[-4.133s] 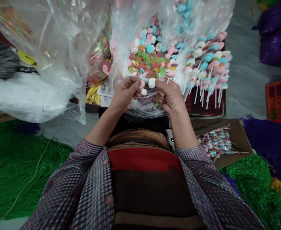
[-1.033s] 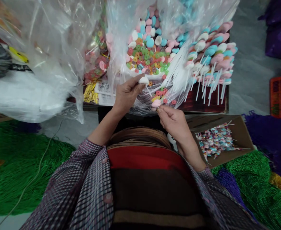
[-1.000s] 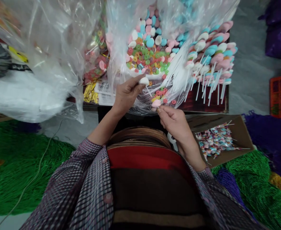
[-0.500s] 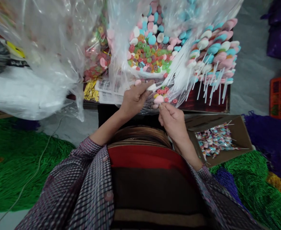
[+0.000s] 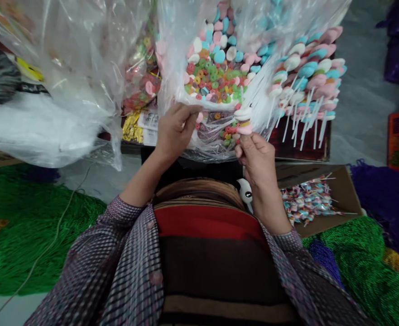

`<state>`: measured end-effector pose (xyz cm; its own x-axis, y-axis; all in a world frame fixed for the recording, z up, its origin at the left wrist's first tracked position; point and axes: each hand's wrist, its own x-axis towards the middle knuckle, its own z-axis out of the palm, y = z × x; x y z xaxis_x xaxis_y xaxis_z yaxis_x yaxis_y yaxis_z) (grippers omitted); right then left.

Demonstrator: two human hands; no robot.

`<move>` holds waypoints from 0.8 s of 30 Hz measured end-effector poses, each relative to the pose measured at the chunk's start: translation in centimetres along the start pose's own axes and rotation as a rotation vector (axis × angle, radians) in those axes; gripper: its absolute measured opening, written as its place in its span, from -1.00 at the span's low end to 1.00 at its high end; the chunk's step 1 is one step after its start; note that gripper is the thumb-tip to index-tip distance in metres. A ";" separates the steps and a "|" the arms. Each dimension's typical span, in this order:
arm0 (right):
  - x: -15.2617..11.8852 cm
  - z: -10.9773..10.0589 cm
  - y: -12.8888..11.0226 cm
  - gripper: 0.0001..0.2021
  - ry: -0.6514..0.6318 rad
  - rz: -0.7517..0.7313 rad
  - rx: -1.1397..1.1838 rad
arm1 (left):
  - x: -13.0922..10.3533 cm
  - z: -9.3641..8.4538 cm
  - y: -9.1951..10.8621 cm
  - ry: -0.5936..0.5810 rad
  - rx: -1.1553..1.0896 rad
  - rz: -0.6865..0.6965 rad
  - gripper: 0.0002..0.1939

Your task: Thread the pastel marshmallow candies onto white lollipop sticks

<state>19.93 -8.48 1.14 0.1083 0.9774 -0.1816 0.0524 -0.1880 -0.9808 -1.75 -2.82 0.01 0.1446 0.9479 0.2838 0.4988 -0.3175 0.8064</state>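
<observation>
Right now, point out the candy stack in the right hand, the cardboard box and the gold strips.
Held candy stack (image 5: pixel 243 121), head view: middle of the sweets.
Cardboard box (image 5: pixel 344 190), head view: bare inner wall.
Gold strips (image 5: pixel 132 128), head view: middle of the bundle.

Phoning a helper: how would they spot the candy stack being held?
On the dark table, find the clear bag of loose sweets. At its near side, the right hand holds the candy stack, white above yellow above pink. Unlike stick candies heaped farther right, it's in hand.

Carrier: glossy dark-red table (image 5: pixel 281 147)
Middle: clear plastic bag (image 5: pixel 171 63)
Right: pastel candies on white sticks (image 5: pixel 308 70), piled
Left: thin golden strips (image 5: pixel 133 128)
</observation>
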 end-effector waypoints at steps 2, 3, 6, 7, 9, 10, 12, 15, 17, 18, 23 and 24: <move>0.7 0.3 -0.1 -0.55 0.000 -0.034 -0.048 | 1.0 -0.2 -1.6 -0.040 0.136 -0.024 -0.73; 1.1 0.5 -0.1 -0.57 0.005 -0.050 -0.072 | 1.4 -0.1 -2.3 -0.069 0.199 -0.024 -0.73; 2.6 1.5 0.3 -0.60 0.029 -0.131 -0.151 | 2.1 0.9 -3.6 -0.129 0.332 -0.017 -0.78; 3.1 1.8 0.5 -0.61 0.036 -0.169 -0.189 | 2.2 1.2 -3.7 -0.136 0.353 -0.020 -0.78; 4.1 2.4 0.9 -0.62 0.030 -0.232 -0.292 | 2.1 1.4 -3.6 -0.143 0.370 -0.033 -0.78; 4.5 2.8 1.1 -0.62 0.017 -0.250 -0.349 | 1.9 1.3 -3.5 -0.146 0.373 -0.040 -0.78; 5.2 3.4 1.3 -0.64 -0.020 -0.269 -0.456 | 1.5 1.0 -3.1 -0.160 0.384 -0.045 -0.76; 6.0 4.4 1.3 -0.72 -0.087 -0.292 -0.597 | 0.9 0.6 -2.8 -0.178 0.425 -0.029 -0.69; 6.2 5.1 1.1 -0.75 -0.128 -0.303 -0.694 | 0.7 0.5 -2.7 -0.173 0.460 -0.002 -0.69; 6.2 5.4 0.9 -0.74 -0.143 -0.303 -0.744 | 0.6 0.5 -2.7 -0.168 0.477 0.012 -0.70; 5.5 6.5 -0.5 -0.69 -0.172 -0.197 -0.949 | 0.3 0.5 -2.4 -0.164 0.534 0.059 -0.77; 5.3 6.6 -0.7 -0.68 -0.171 -0.174 -0.963 | 0.2 0.5 -2.3 -0.166 0.542 0.064 -0.77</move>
<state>13.89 -2.57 0.38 -0.1184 0.9853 -0.1232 0.8462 0.0352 -0.5317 -2.48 -1.89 -2.02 0.2993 0.9323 0.2031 0.8456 -0.3578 0.3962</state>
